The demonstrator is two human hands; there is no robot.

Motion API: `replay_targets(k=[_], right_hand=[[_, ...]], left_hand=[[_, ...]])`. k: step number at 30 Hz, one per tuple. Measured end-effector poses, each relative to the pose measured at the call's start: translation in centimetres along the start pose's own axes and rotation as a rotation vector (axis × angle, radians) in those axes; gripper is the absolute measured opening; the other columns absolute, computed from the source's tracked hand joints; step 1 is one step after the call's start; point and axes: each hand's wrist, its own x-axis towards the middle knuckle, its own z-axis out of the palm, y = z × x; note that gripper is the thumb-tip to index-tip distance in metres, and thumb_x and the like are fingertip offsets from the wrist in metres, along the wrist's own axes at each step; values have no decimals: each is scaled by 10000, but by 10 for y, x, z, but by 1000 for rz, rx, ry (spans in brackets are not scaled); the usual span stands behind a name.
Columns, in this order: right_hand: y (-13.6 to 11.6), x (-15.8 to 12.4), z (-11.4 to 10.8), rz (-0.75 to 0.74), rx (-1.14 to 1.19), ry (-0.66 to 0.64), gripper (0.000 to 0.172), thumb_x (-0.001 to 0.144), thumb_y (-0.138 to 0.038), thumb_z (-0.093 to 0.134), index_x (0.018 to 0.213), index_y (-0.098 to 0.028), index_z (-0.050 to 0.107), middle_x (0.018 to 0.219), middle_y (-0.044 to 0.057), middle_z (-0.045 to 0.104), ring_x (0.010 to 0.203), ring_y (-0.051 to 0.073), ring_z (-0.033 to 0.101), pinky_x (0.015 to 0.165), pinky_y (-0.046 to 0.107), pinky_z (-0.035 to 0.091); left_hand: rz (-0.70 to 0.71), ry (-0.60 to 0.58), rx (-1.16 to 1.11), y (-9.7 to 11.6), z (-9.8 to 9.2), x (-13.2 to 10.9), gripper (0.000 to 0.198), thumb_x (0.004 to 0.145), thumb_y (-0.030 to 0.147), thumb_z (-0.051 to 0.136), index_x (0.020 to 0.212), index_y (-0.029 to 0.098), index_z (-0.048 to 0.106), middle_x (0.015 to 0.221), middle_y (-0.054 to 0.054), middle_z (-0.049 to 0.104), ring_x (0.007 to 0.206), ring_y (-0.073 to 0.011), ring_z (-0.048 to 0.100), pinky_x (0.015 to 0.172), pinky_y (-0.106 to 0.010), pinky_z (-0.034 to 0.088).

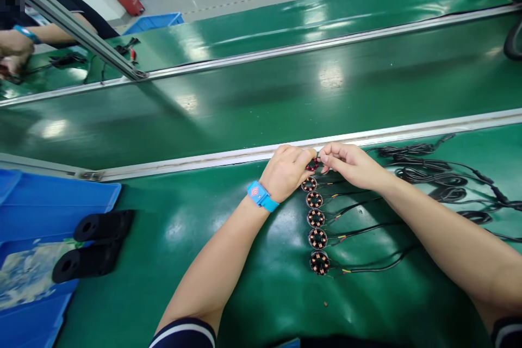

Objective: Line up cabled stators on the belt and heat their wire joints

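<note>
My left hand, with a blue strap at the wrist, grips a small round motor stator at the far end of a row. Right beside it, my right hand has thumb and forefinger pinched together; what lies between them is too small to make out. Toward me runs a column of several more stators with copper windings, the closest one lying flat on the green mat. Coloured wire ends lead right from them into black cables, which pass beneath my right forearm.
Coiled black cables lie at the right. Two black plastic parts sit beside a blue bin at the left. A metal rail edges the mat. Across the bench, another person's hand works near dark cables.
</note>
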Motion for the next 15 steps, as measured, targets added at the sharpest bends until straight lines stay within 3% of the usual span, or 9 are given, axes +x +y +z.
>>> replay_targets(k=[3,6,10,15], right_hand=[[3,1,-1,3,-2,46,326,908,-498,579,911,-174,614,788,41,659,757,193,632,769,322,488],[8,3,-3,23,-27,56,308,900,-394,564,1113,-172,589,798,33,680,807,207,652,831,345,491],[11,2,-4,-1,-132,0,393,875,-274,507,1257,-181,526,843,25,696,862,205,662,891,363,477],[10,-4,-6,-34,-234,-84,469,907,-296,491,1369,-225,462,899,16,704,903,206,657,924,375,469]], left_hand=[[7,15,-12,-2,-1,0,305,893,298,695,1117,167,535,1035,-53,683,948,-218,622,874,-348,415],[-19,-65,-64,-7,-1,0,211,896,327,690,1024,189,595,1011,-34,683,972,-217,621,892,-347,407],[-63,-201,-216,-16,-3,0,187,937,368,624,954,182,634,968,-40,695,924,-204,635,855,-323,424],[-44,-235,-285,-17,-7,-3,249,972,406,556,934,177,648,944,-40,693,884,-199,634,821,-314,435]])
